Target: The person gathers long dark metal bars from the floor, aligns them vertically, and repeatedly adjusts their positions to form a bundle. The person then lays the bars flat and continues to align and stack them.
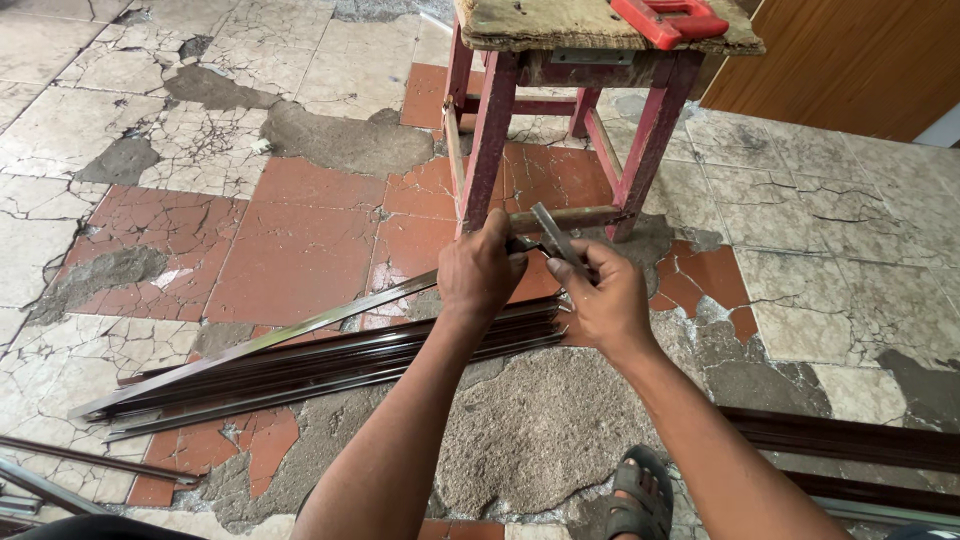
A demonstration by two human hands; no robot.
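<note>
The floor [300, 250] is cracked tile, pale and red-brown, with grey patches of bare cement. A red wooden stool [560, 110] stands on it. Just in front of the stool, a bundle of long dark metal strips [330, 365] lies flat, running away to its left. More dark strips [850, 440] lie well off to the stool's near right.

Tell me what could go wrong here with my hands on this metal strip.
1. The left hand and right hand are bare around the metal strip and a short metal piece; an edge could cut the fingers.
2. The sandalled foot sits near the dark metal profiles on the broken floor; a stubbed or scraped toe seems possible.
</note>
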